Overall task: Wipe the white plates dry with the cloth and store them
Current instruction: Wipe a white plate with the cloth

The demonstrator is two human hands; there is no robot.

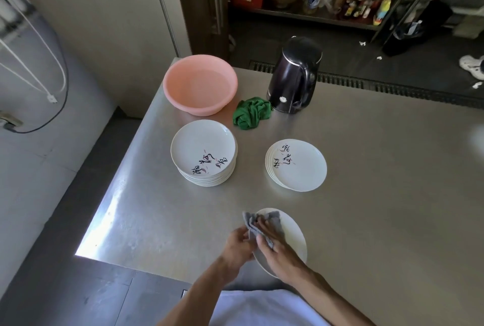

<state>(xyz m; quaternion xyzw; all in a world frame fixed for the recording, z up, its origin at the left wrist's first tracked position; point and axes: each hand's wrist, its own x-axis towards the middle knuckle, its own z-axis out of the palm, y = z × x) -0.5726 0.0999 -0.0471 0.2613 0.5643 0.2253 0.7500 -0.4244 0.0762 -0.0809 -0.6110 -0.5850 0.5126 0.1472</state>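
Note:
My left hand (237,247) grips the left rim of a white plate (293,239), held tilted above the near edge of the steel table (366,194). My right hand (275,247) presses a grey cloth (262,223) against the plate's face, with its thumb curled over the cloth's lower edge. A taller stack of white plates (204,152) with black brush lettering stands to the left. To the right stands a lower stack of white plates (297,166) with the same lettering.
A pink basin (200,84) sits at the table's far left corner. A crumpled green cloth (251,113) lies beside a black electric kettle (294,76). Shelves with bottles and bags stand beyond the table. A wall and cables are at the left.

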